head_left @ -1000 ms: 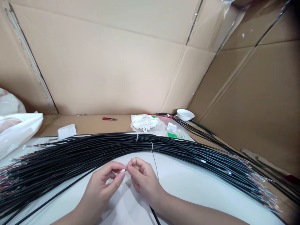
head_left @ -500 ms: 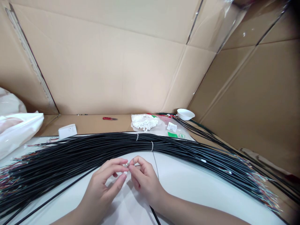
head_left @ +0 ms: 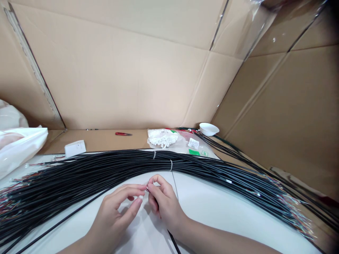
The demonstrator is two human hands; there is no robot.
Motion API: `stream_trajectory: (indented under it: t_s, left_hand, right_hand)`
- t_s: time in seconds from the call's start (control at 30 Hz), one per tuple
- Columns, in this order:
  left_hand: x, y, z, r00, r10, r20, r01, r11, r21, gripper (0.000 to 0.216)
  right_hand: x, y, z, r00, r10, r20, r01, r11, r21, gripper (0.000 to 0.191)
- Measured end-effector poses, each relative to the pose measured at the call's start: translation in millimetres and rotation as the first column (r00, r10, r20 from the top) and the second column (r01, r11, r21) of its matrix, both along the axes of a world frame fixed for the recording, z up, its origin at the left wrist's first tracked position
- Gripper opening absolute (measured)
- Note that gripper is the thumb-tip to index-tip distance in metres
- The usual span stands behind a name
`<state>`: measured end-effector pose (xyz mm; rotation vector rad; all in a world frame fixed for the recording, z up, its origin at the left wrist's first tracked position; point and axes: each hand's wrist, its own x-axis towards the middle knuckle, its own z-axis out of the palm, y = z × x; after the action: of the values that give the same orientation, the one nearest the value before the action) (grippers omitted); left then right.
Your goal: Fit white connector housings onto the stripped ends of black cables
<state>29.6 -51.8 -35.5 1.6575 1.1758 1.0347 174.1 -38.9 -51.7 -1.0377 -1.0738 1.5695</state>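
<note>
My left hand (head_left: 119, 206) is closed in a pinch, with a small white connector housing (head_left: 141, 198) between thumb and fingers. Close beside it, my right hand (head_left: 165, 199) pinches the thin wire ends (head_left: 147, 189) of a black cable (head_left: 174, 242). That cable runs out beneath my right wrist toward the front edge. The fingertips of both hands nearly meet above the white table (head_left: 212, 203). Whether a wire sits inside the housing cannot be made out, as the fingers cover most of it.
A thick bundle of black cables (head_left: 106, 169) with bare coloured wire ends arcs across the table beyond my hands. Behind it lie red snips (head_left: 123, 134), a bag of white connectors (head_left: 164, 140), a label card (head_left: 75, 148) and a white bowl (head_left: 209, 129). Cardboard walls (head_left: 127, 70) surround the table.
My left fingertips have moved slightly closer to the right ones. The wire ends between the hands show less than before. The right hand has shifted very little.
</note>
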Motion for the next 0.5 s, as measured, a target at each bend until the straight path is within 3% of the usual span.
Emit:
stream_trajectory:
  t_s: [0.5]
  left_hand:
    - [-1.1, 2.0, -2.0, 0.998, 0.021, 0.056, -0.019, 0.999, -0.031, 0.013]
  right_hand:
    - [-1.4, 1.4, -3.9, 0.999, -0.018, 0.045, 0.018, 1.0, -0.007, 0.012]
